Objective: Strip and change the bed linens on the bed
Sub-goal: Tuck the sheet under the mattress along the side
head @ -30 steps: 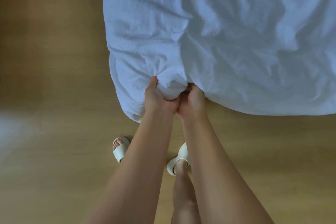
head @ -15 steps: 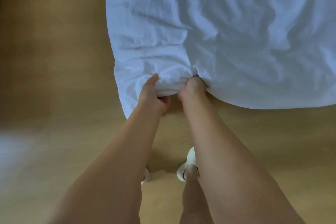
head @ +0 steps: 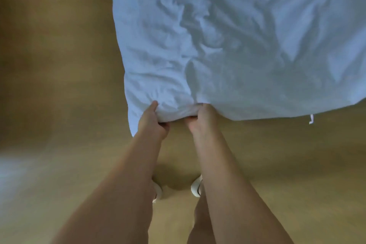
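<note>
Head view, 1 camera, blurred at the edges.

**Thing in hand:** a large white crumpled cloth bed linen (head: 227, 45), thick enough to be a duvet or its cover. It fills the frame from centre out to 12 and 3 o'clock. Whether a mattress lies under it is hidden.

**Hands:**
- The left hand (head: 152, 121) is clenched on the near hem, thumb on top and fingers curled under.
- The right hand (head: 200, 120) is clenched on the same hem just beside it, fingers tucked under a bunched fold.
- The 2 hands are close together but not touching.

**Key relation:**
- The linen lies away from both hands, toward 12 to 2 o'clock.
- Its near hem runs roughly 9 to 3 o'clock, and its left edge runs off toward 12 o'clock.
- The free corner hangs at 7 o'clock of the sheet, just outside the left hand, so the left hand is nearer that corner.
- Nearly all of the hem stretches unheld toward 3 o'clock.

**Judgement:** this looks like a pull or shake of the linen toward 6 o'clock, part of stripping or re-spreading. A 2-hand grip this narrow will likely drag the left side only, so the 3 o'clock side may lag and skew.

**Other:**
- A small white fabric tie (head: 311, 120) dangles off the hem at 3 o'clock.
- The floor (head: 59, 85) is tan wood.
- A pair of white slippers (head: 196, 187) is at 6 o'clock, partly behind the forearms.
</note>
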A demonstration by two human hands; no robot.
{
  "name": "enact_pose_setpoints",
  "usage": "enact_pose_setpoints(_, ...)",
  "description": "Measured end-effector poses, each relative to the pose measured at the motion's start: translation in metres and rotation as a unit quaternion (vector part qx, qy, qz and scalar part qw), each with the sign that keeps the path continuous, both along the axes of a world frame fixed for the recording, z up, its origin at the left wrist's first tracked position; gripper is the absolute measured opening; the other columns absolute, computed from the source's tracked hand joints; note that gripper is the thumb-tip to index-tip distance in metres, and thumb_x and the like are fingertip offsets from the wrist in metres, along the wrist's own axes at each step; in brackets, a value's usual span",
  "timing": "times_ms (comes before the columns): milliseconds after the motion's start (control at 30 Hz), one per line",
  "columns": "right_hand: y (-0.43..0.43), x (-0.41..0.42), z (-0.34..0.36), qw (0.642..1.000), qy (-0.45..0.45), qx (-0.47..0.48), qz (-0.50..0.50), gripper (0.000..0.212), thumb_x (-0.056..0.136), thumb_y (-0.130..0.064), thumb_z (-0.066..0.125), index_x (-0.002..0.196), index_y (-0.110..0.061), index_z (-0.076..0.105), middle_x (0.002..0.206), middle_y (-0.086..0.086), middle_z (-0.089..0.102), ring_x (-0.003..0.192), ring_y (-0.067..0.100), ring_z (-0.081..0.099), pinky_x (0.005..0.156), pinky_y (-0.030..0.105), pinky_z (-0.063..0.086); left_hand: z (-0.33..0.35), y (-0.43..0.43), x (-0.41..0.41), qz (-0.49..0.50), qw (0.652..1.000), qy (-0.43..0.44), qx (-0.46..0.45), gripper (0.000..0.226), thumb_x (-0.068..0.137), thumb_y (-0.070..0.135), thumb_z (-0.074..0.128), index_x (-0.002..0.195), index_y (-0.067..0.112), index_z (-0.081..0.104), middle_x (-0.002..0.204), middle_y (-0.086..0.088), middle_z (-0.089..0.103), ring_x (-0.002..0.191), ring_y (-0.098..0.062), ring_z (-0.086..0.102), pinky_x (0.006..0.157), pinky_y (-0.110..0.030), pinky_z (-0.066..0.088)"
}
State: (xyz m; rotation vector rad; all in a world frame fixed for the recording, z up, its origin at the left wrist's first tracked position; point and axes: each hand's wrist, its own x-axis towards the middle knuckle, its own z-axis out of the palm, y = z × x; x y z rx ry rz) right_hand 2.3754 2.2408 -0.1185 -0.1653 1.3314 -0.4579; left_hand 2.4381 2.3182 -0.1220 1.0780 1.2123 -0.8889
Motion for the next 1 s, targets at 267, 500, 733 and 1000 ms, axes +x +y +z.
enact_pose_setpoints(267, -0.02, -0.05, -0.011, 0.989, -0.109, -0.023, -0.101, 0.019, 0.076, -0.024, 0.049, 0.077, -0.01, 0.062, 0.066, 0.008, 0.055, 0.059, 0.025, 0.052, 0.07, 0.033, 0.044, -0.011, 0.016, -0.016, -0.167, 0.983, 0.021, 0.07, 0.039, 0.082, 0.02, 0.071, 0.119, 0.013, 0.057, 0.087, -0.001, 0.056, 0.078, -0.016, 0.056, 0.063, -0.027, 0.047)
enact_pose_setpoints(500, -0.104, -0.069, -0.035, 0.994, 0.047, -0.074, -0.061, 0.045, 0.089, -0.051, 0.056, 0.113, -0.013, 0.06, 0.112, 0.009, 0.068, 0.091, 0.023, 0.068, 0.082, 0.041, 0.055, -0.01, -0.053, -0.044, -0.6, 0.594, -0.491, 0.216, 0.103, 0.074, 0.043, 0.073, 0.151, 0.031, 0.005, 0.157, -0.005, 0.006, 0.143, -0.022, 0.005, 0.113, -0.043, 0.014)
enact_pose_setpoints(733, -0.055, -0.144, -0.104, 0.971, 0.191, 0.117, 0.085, 0.033, 0.096, -0.018, 0.05, 0.127, -0.007, 0.05, 0.09, 0.005, 0.053, 0.08, 0.019, 0.053, 0.083, 0.032, 0.044, -0.074, -0.101, -0.076, -0.899, 0.257, -0.278, 0.222, 0.092, 0.088, 0.038, 0.058, 0.149, 0.038, -0.011, 0.154, -0.008, -0.029, 0.142, -0.034, -0.022, 0.114, -0.059, 0.0)
enact_pose_setpoints(1000, -0.201, -0.174, -0.09, 0.92, 0.276, -0.214, 0.18, 0.049, 0.091, -0.019, 0.054, 0.134, -0.008, 0.036, 0.126, 0.01, 0.043, 0.103, 0.021, 0.047, 0.076, 0.025, 0.036, -0.061, -0.17, -0.092, -0.786, 0.366, -0.422, 0.264, 0.048, 0.084, 0.029, 0.063, 0.124, 0.01, 0.045, 0.123, -0.009, 0.042, 0.115, -0.028, 0.042, 0.086, -0.038, 0.041)
